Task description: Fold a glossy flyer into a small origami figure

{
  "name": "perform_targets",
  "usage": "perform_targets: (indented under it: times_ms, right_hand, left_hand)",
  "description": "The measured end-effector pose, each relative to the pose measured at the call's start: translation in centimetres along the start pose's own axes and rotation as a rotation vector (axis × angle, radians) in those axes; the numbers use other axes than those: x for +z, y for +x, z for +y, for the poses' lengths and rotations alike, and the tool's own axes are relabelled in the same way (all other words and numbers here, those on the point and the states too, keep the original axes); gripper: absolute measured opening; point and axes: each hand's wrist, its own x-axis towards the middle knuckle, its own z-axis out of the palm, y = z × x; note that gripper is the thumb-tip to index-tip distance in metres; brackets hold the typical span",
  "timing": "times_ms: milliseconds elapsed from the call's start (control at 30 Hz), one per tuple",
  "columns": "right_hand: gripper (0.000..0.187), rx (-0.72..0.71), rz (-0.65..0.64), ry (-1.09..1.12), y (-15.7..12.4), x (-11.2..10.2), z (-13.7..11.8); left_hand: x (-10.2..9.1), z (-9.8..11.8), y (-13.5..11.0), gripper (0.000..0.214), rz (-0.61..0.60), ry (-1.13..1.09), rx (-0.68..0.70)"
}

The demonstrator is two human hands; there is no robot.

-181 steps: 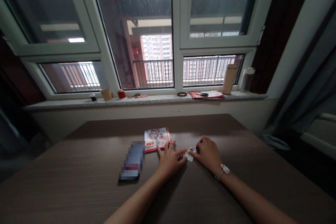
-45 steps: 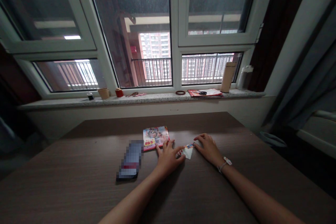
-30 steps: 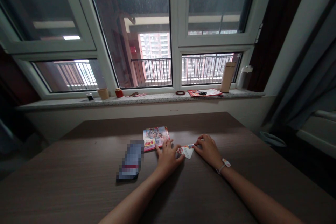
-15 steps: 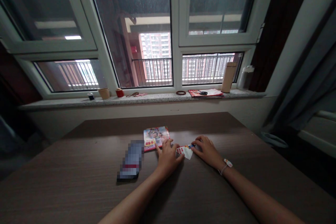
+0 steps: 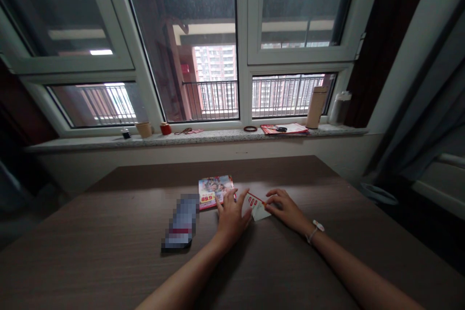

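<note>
On the dark wood-grain desk (image 5: 109, 256) by the window, the small white paper piece with red print (image 5: 255, 205) no longer lies flat. Half a second ago it was spread flat between the two hands; now its left part stands tilted up, red-printed face showing, while the right part stays down on the desk.

The left hand (image 5: 228, 214) has its fingers spread apart, with forefinger and thumb at the raised flap. Whether they pinch it or only prop it from behind, I cannot tell. The right hand (image 5: 286, 207), a pale band (image 5: 315, 229) at its wrist, has its fingers curled close together, tips pressing the paper's right corner rather than gripping it.

To my eye the paper is mid-fold: one side is pinned, the other is swinging about a crease, and nothing is pressed flat yet.

Just left of the left hand lies a colourful printed leaflet with a yellow price tag (image 5: 215, 190), touching its fingertips. Further left is a dark flat oblong (image 5: 181, 223), too blurred to identify.
</note>
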Motion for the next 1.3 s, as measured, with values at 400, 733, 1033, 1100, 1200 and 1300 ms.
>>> perform_targets:
  times_ms: [400,733,1033,1100,1200,1300]
  right_hand:
    - [0.019,0.078,0.151,0.135,0.1,1.1,0.2]
    - [0.017,0.058,0.002,0.269,-0.4,1.6,-0.6]
    - [0.018,0.109,0.030,0.396,-0.4,1.7,-1.1]
    - [0.024,0.118,0.024,0.453,-0.4,1.8,-1.4]
    - [0.029,0.122,0.029,0.518,-0.4,1.9,-1.5]
    - [0.030,0.138,0.063,0.525,-0.4,2.1,-1.2]
  left_hand:
    - [0.0,0.9,0.2,0.017,-0.142,-0.250,0.053]
    - [0.0,0.9,-0.1,0.028,-0.176,-0.337,0.005]
    - [-0.2,0.7,-0.2,0.030,-0.189,-0.377,0.012]
    - [-0.1,0.7,-0.2,0.030,-0.178,-0.355,0.006]
    - [0.1,0.6,-0.2,0.030,-0.171,-0.342,-0.004]
    - [0.2,0.6,-0.2,0.026,-0.165,-0.355,-0.011]
